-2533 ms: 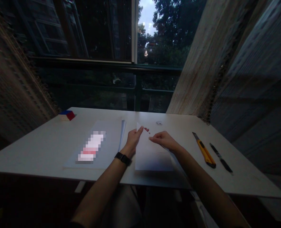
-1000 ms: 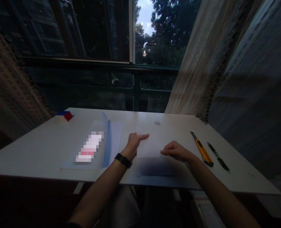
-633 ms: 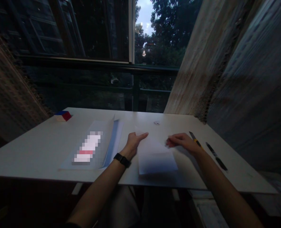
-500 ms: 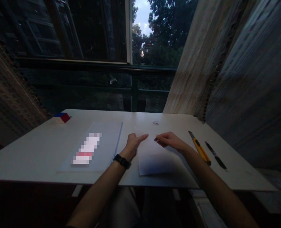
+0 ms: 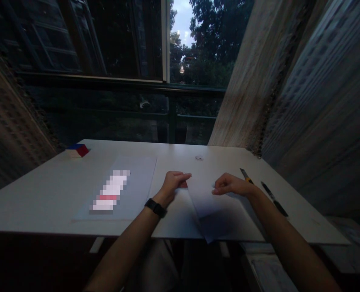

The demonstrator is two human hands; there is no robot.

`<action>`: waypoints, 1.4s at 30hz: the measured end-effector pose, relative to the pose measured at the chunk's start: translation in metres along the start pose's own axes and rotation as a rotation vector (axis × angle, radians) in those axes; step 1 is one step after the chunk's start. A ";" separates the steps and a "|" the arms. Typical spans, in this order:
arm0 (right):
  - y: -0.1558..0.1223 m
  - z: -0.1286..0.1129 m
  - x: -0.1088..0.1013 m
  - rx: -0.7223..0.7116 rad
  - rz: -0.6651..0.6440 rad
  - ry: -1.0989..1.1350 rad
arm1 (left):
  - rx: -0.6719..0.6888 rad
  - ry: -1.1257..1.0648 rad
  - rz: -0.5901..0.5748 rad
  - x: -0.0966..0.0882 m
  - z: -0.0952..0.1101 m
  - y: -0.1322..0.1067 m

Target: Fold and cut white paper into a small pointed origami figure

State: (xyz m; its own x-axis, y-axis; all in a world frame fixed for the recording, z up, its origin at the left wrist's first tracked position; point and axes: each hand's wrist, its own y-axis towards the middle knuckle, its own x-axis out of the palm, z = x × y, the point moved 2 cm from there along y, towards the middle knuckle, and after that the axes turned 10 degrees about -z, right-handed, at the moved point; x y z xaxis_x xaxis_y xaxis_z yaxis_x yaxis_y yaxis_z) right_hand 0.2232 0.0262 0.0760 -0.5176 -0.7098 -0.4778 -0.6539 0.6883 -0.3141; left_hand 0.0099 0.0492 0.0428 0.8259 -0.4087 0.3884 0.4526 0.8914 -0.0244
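Note:
A white sheet of paper (image 5: 219, 211) lies slanted on the white table (image 5: 46, 190), its near corner hanging over the front edge. My right hand (image 5: 231, 185) rests on the sheet's far right part with its fingers curled together, pinching the paper. My left hand (image 5: 172, 183), with a dark watch on the wrist, lies at the sheet's far left corner, fingers stretched toward the right. A small red thing (image 5: 183, 184) shows just under its fingertips.
A stack of white sheets (image 5: 128, 186) lies left of my hands. A red and blue block (image 5: 77, 150) sits at the far left corner. A yellow utility knife (image 5: 246, 175) and a black pen (image 5: 274, 198) lie to the right. A small pale scrap (image 5: 199, 157) is further back. Curtains hang on both sides.
The sheet has swung clockwise and slid right, its near corner now past the table edge. My right hand moved right with it. A lifted page of the left stack has settled flat.

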 end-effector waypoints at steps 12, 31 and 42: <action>-0.003 -0.006 0.012 0.093 -0.256 -0.199 | 0.031 0.682 -0.392 0.007 0.023 -0.002; 0.000 -0.023 -0.003 0.084 -0.198 -0.249 | -0.170 0.816 -0.703 -0.004 0.028 -0.009; -0.015 -0.004 -0.015 0.061 -0.120 -0.135 | -0.099 0.621 -0.549 -0.023 0.054 -0.016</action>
State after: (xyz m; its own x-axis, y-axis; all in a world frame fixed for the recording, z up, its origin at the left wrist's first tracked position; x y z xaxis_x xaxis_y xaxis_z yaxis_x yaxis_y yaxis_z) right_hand 0.2384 0.0262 0.0910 -0.3565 -0.7635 -0.5386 -0.6699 0.6107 -0.4223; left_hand -0.0346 0.0547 0.0835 0.5012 -0.8397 -0.2090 0.8484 0.5244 -0.0722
